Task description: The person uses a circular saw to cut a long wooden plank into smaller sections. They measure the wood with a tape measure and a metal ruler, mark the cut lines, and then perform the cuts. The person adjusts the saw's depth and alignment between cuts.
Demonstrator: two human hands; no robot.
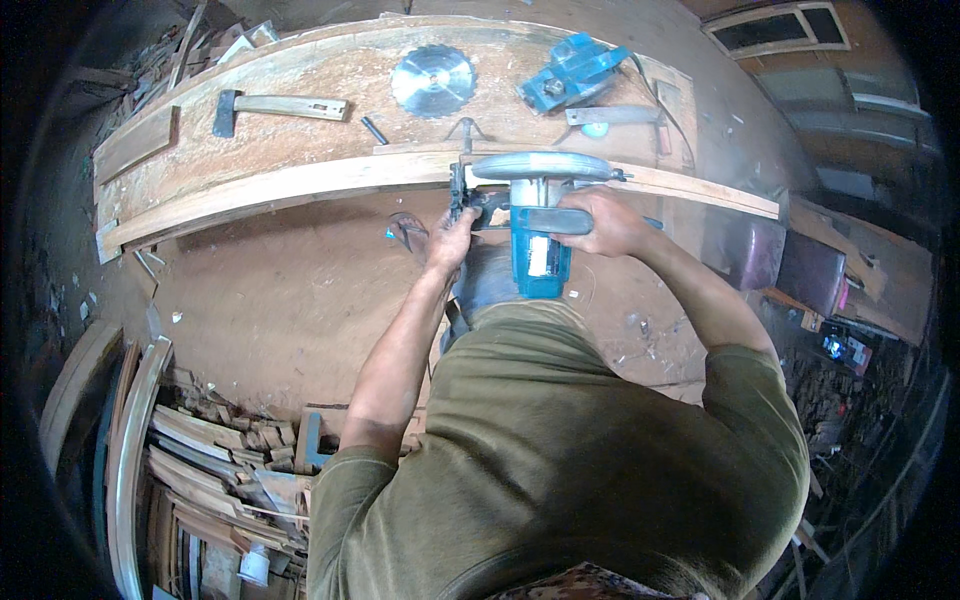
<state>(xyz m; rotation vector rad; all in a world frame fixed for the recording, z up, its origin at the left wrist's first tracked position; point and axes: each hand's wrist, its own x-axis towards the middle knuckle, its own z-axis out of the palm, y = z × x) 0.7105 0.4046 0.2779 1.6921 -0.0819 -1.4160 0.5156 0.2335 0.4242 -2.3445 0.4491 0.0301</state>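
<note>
A blue circular saw point(541, 255) is in front of me at the near edge of the workbench, its motor end toward my body. Its grey blade guard point(540, 166) lies across a long pale wooden plank point(330, 181). My right hand point(606, 224) is wrapped round the saw's dark handle. At the saw's left side my left hand point(452, 240) grips a dark metal part point(459, 190) that looks like the base plate; the fingers are partly hidden. Just beyond it, a thin T-shaped metal piece point(466, 130) stands on the bench.
On the workbench point(300, 75) lie a hatchet point(285, 105), a round saw blade point(433, 80), a blue power planer point(572, 75) and a handsaw point(615, 116). Stacked timber offcuts point(210, 450) fill the lower left. A purplish box-like object point(762, 255) stands at the right.
</note>
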